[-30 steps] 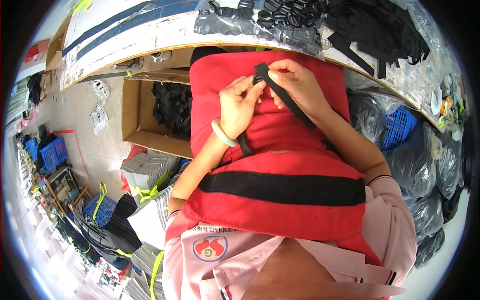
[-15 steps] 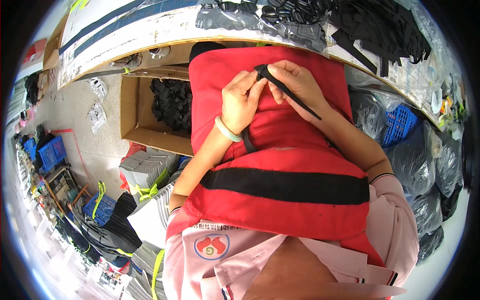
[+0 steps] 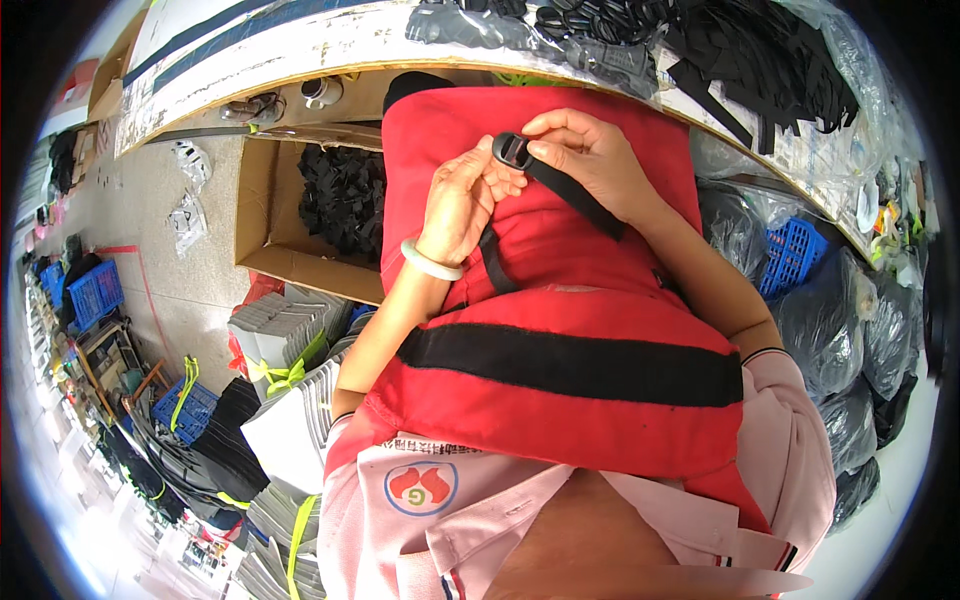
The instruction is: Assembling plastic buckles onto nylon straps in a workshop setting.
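Observation:
A black plastic slide buckle [image 3: 511,151] is held up over the red apron on my lap, its slots facing me. My left hand [image 3: 460,196], with a pale bangle at the wrist, pinches the buckle's left edge. Thumb and forefinger of my right hand [image 3: 598,164] close on its right side, where a black webbing strap [image 3: 578,200] leaves it and slants down to the right. Beneath my left hand hangs another black strip [image 3: 493,262]; whether it joins the buckle is hidden.
Beyond my lap runs a worn white table edge [image 3: 300,78], bearing black buckles [image 3: 600,20] and a heap of black straps [image 3: 765,70]. An open cardboard box [image 3: 262,262] of black pieces [image 3: 342,200] stands at left. Grey stacked sheets [image 3: 275,325] lie nearer; plastic bags [image 3: 830,310] crowd the right.
The buckle has turned so its slotted face shows, and the strap now lies broad side up. My left fingers have loosened and shifted to the buckle's edge.

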Action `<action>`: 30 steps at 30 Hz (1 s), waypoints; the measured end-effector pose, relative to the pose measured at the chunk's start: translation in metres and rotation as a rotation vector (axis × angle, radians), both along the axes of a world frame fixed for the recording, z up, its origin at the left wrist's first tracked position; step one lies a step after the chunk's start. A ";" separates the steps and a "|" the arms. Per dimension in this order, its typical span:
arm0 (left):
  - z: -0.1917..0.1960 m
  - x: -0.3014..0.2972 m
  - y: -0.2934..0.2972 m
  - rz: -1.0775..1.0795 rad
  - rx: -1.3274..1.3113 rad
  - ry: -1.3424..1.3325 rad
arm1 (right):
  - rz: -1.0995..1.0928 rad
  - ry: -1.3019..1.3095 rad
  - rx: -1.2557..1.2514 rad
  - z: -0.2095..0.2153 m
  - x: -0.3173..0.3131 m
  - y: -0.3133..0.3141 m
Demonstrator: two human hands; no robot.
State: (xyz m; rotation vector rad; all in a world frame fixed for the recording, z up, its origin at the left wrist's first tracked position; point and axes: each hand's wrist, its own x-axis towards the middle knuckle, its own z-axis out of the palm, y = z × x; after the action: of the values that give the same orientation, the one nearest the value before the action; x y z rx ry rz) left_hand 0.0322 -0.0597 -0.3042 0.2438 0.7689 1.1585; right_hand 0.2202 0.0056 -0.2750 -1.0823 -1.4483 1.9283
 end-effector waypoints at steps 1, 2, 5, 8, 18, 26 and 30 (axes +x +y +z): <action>0.001 0.002 -0.001 0.040 0.016 -0.007 | 0.018 -0.013 0.037 0.001 0.000 -0.001; -0.001 0.004 -0.002 0.040 0.017 -0.010 | 0.018 -0.015 0.037 0.001 -0.001 -0.003; 0.000 0.006 -0.007 0.074 0.072 0.124 | -0.032 0.044 0.119 0.001 -0.005 -0.006; 0.002 0.009 -0.005 0.079 -0.011 0.258 | 0.053 0.038 0.228 -0.008 -0.002 -0.005; 0.013 0.012 0.000 0.125 0.083 0.465 | 0.012 -0.111 0.086 0.022 -0.003 -0.004; 0.009 0.019 -0.008 0.209 0.340 0.767 | -0.146 0.003 -0.088 0.001 -0.011 -0.019; 0.009 0.020 -0.008 0.269 0.426 0.787 | -0.226 0.112 -0.100 0.004 -0.016 -0.022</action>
State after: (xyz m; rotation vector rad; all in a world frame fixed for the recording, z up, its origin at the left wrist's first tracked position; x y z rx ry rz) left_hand 0.0519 -0.0673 -0.2954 1.0189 1.2574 1.4909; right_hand 0.2039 -0.0165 -0.2713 -1.1114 -1.1290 1.8831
